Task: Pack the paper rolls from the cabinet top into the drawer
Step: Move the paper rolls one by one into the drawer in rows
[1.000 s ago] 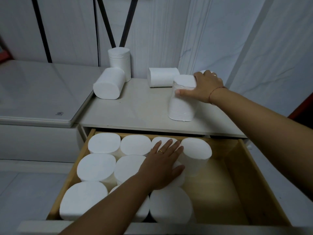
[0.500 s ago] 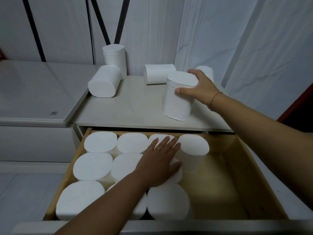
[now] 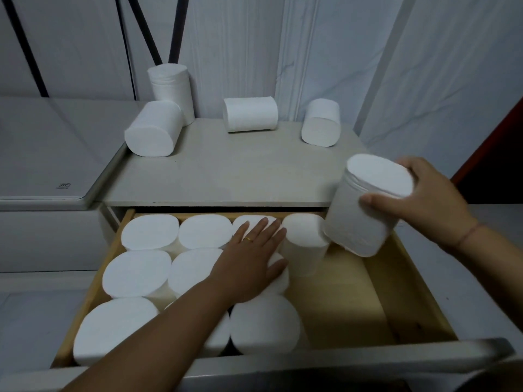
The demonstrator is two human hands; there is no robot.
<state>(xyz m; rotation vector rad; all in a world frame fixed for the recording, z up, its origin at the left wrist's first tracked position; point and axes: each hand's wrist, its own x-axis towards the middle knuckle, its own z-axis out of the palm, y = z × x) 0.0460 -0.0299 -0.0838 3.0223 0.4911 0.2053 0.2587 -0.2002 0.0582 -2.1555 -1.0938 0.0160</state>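
Here, roll [image 3: 368, 205] within right grip [image 3: 418, 202].

The paper rolls [image 3: 249, 114] on the cabinet top [image 3: 240, 171] and in the drawer [image 3: 353, 301] are all showing plain white, without print, while the cabinet top is looking a flat pale grey-beige and the drawer's inside is glowing a light yellowish wood tone. The left hand [image 3: 249, 264] is wearing a gold ring [image 3: 248, 239], and the right hand [image 3: 418, 205] is wearing a thin reddish string at the wrist. Behind, the wall [image 3: 339, 52] is showing white with faint grey marble veins, crossed by black stripes [image 3: 141, 26].
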